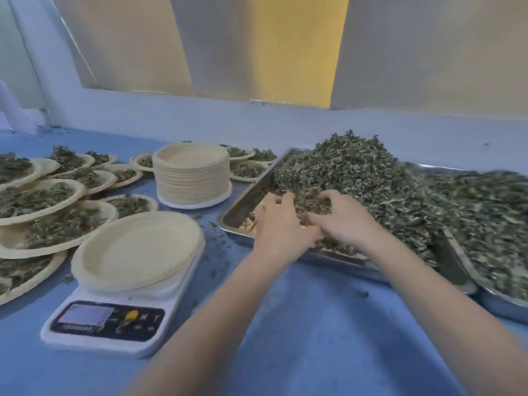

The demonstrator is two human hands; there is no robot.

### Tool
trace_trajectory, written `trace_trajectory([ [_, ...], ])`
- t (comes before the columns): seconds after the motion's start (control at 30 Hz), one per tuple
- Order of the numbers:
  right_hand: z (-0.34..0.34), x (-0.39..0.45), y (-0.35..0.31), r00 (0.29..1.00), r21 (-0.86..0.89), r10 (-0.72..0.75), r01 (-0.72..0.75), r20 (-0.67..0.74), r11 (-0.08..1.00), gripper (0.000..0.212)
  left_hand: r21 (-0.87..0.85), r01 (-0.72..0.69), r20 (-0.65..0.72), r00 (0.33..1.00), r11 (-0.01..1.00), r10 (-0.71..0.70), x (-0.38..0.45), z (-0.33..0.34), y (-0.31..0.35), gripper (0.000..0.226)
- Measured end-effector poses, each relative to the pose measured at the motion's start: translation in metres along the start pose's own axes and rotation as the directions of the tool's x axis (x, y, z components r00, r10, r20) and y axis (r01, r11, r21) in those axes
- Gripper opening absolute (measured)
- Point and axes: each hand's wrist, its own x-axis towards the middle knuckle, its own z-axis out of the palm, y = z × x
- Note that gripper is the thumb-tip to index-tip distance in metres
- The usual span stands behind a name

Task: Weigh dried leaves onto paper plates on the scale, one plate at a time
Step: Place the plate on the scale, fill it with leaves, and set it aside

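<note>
A white digital scale (111, 327) stands at the front left, and an empty cream paper plate (140, 250) lies on it. To its right a steel tray (245, 195) holds a big heap of dried green leaves (357, 172). Both hands are in the tray's near left corner. My left hand (280, 221) and my right hand (343, 217) have their fingers curled into the loose leaves, gathering a bunch between them.
A tall stack of empty plates (193, 178) stands behind the scale. Several plates filled with leaves (43, 198) cover the left side and back. A second steel tray of leaves (497, 232) sits at the right. Leaf crumbs dot the blue table (300, 324).
</note>
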Motion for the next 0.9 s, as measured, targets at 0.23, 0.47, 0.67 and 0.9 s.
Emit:
trace_trajectory([
  [0.23, -0.030, 0.021, 0.067, 0.967, -0.396, 0.236, -0.180, 0.099, 0.900, 0.096, 0.250, 0.097, 0.383, 0.904, 0.963, -0.190, 0.063, 0.032, 0.014, 0.095],
  [0.47, -0.015, 0.047, 0.077, 0.962, -0.311, 0.049, 0.039, 0.270, 0.950, 0.065, 0.077, 0.079, 0.655, 0.748, 0.994, -0.110, 0.105, 0.053, 0.015, 0.092],
  [0.67, -0.036, 0.044, 0.081, 0.959, -0.139, -0.073, 0.115, 0.275, 0.984, 0.092, 0.069, 0.000, 0.682, 0.730, 0.998, -0.047, 0.112, 0.047, 0.018, 0.094],
  [0.9, -0.014, 0.051, 0.061, 0.903, 0.021, -0.016, 0.008, 0.429, 1.000, 0.059, 0.000, -0.018, 0.627, 0.779, 1.000, 0.014, 0.092, 0.055, 0.031, 0.069],
])
